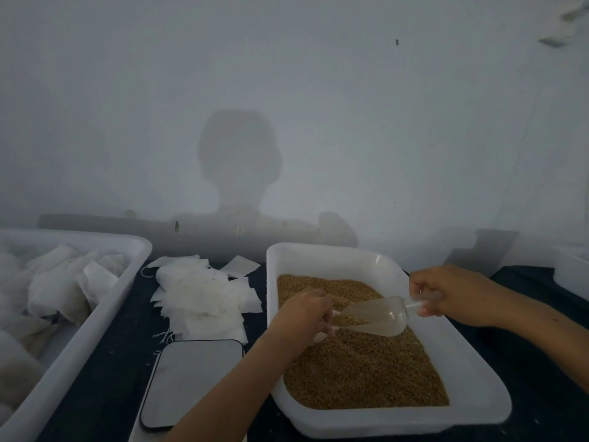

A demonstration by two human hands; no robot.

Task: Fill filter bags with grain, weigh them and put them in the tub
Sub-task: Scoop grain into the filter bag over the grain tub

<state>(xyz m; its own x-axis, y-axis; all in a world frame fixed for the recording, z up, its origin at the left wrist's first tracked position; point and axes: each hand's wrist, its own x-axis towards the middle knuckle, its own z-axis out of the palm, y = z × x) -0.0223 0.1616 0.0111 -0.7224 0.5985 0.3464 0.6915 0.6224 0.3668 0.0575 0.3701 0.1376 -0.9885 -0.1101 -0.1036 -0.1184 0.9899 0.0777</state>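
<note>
Nearest the person, just left of the left forearm, a flat scale [191, 382] with a pale plate and dark edge lies on the dark table [526, 362], its long axis running away from the person. To the right of it sits a white tray [478, 390] of brown grain [366, 371], and both hands work over this tray. The left hand [302, 317] reaches in from the lower left, its fingers curled down around something white at the mouth of the scoop; it looks like a filter bag [320, 337], though most of it is hidden under the hand. The right hand [446, 293] comes in from the right and grips the handle of a clear plastic scoop [376, 315] between curled fingers and thumb. The scoop's long axis lies nearly level, running right to left, with the handle at the right hand and the open mouth pointing at the left hand, just above the grain. Beyond the scale, left of the left hand, a loose pile of empty white filter bags [204, 295] lies on the table. Farther left stands a large white tub [105, 311] holding filled bags [63, 282]. Behind everything is a pale wall [318, 90] bearing the person's shadow.
</note>
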